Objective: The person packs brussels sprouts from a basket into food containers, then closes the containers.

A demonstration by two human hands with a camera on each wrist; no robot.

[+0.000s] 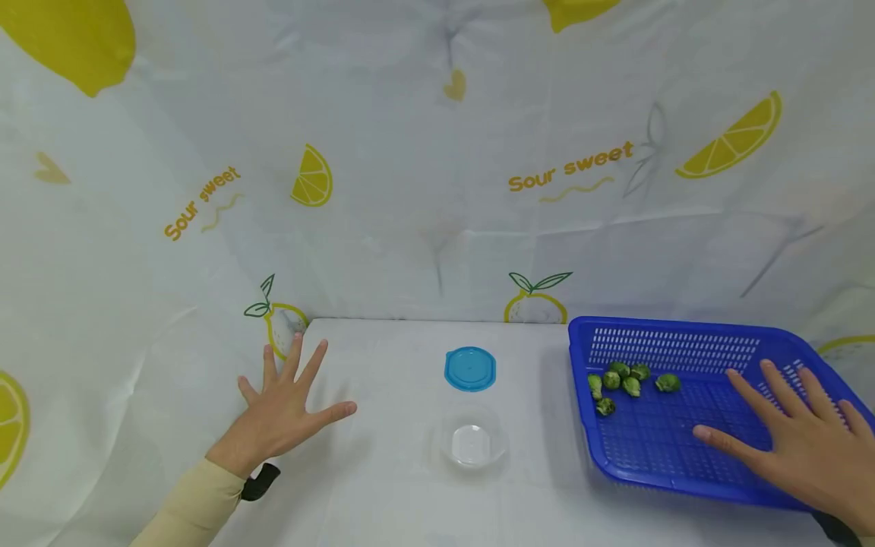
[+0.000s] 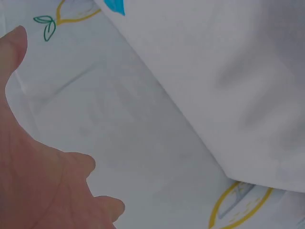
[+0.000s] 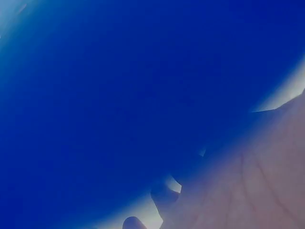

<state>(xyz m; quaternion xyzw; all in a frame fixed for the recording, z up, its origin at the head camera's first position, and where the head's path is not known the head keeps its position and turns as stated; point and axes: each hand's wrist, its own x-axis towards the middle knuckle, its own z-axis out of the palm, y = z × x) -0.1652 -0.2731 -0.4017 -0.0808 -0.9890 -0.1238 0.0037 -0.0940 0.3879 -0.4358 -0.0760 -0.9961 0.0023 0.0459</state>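
My left hand [image 1: 287, 406] hovers with fingers spread over the left part of the white table [image 1: 383, 494], holding nothing; its palm [image 2: 33, 186] fills the lower left of the left wrist view. My right hand [image 1: 793, 437] is spread flat over the blue perforated basket [image 1: 683, 338] at the right, above its floor, which fills the right wrist view as a blue blur [image 3: 119, 95]. Several small green sprouts [image 1: 625, 382] lie in the basket's left half, apart from the hand. A clear round bowl [image 1: 473, 444] stands mid-table, its blue lid [image 1: 469, 369] lying behind it.
A white cloth printed with lemons and "Sour sweet" [image 1: 570, 169] hangs behind and on both sides of the table, closing it in. The table's left edge [image 2: 190, 124] meets the cloth near my left hand.
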